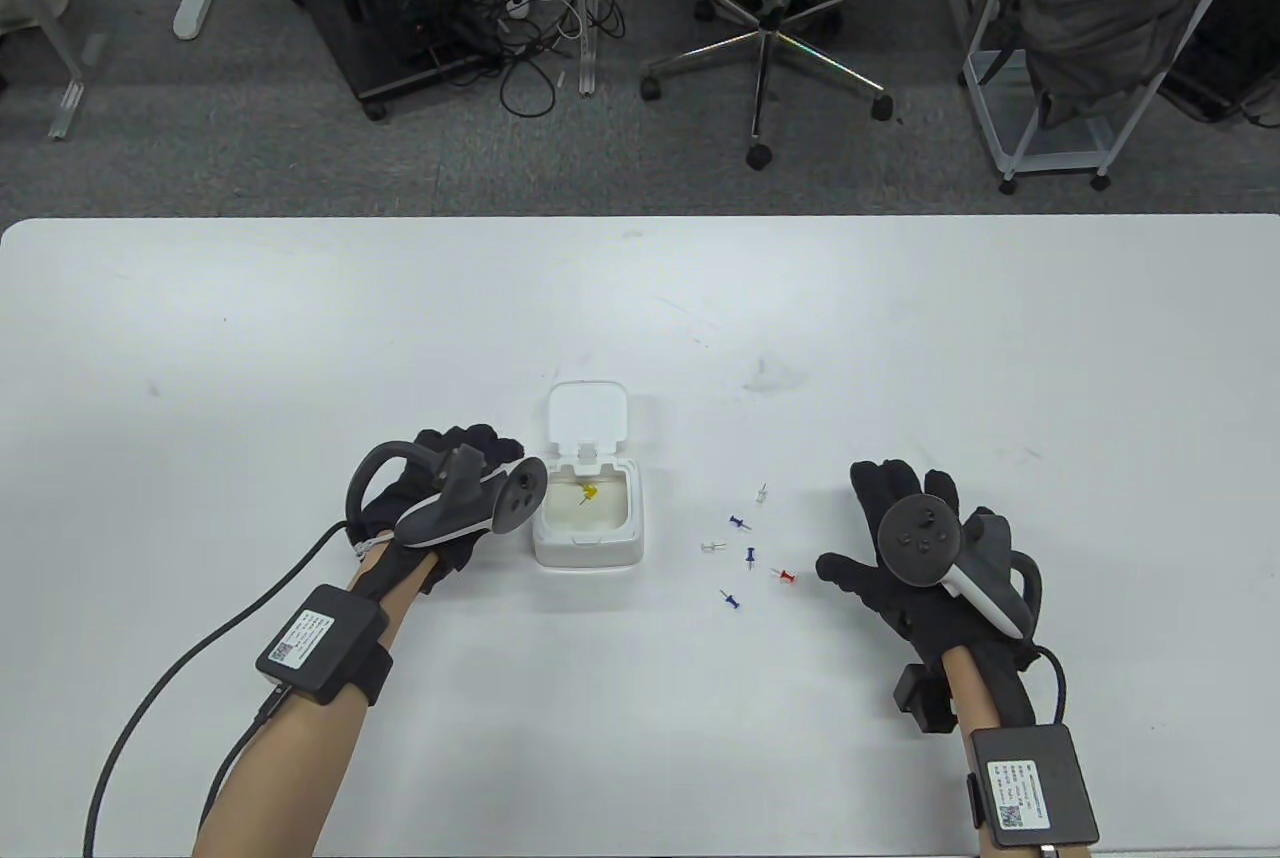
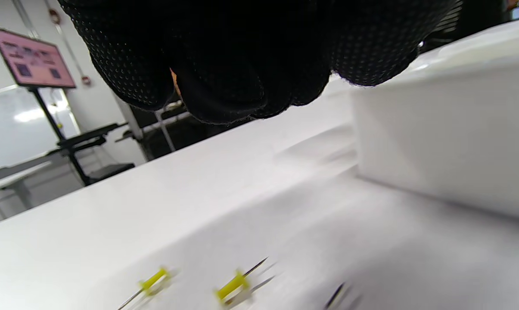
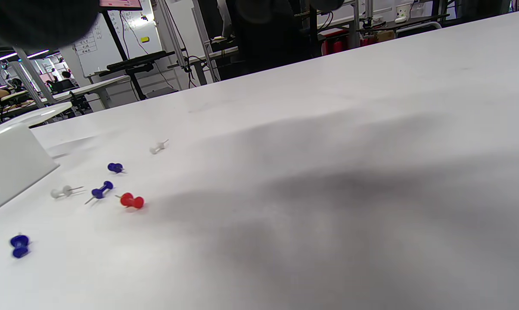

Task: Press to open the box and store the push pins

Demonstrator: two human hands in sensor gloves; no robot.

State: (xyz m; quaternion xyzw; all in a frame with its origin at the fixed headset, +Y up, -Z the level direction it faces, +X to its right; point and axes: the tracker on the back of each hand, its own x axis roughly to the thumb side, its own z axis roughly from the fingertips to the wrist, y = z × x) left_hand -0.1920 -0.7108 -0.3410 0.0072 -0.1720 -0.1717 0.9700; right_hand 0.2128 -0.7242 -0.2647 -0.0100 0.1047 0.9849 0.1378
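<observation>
White table (image 1: 300,318): the box (image 1: 588,523) stands lid-up with one yellow pin (image 1: 590,495) inside. My left hand (image 1: 440,498) steadies it, fingers curled; my right hand (image 1: 900,548) lies spread beside the loose pins (image 1: 745,553), holding nothing.

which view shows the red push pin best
The right wrist view: the red push pin is close and sharp, lying among the blue ones. The table view shows it small; the left wrist view misses it.
</observation>
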